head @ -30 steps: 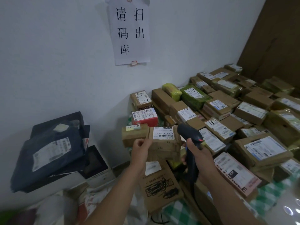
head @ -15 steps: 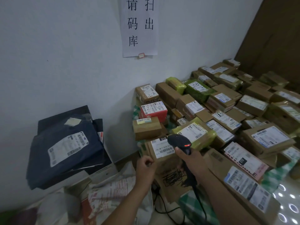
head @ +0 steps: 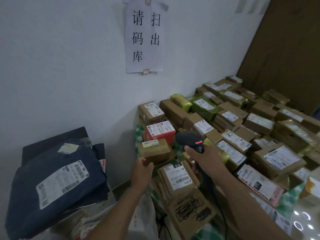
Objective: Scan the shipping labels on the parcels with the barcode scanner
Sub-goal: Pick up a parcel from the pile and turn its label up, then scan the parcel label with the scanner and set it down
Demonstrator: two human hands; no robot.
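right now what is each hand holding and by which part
The right hand grips the black handheld barcode scanner by its handle, under the head. The left hand holds nothing.

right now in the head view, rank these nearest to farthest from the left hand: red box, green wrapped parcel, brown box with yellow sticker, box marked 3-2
From the left hand:
1. Brown box with yellow sticker, at the fingertips.
2. Red box, just behind it.
3. Box marked 3-2, behind the red one.
4. Green wrapped parcel, farther back and right.
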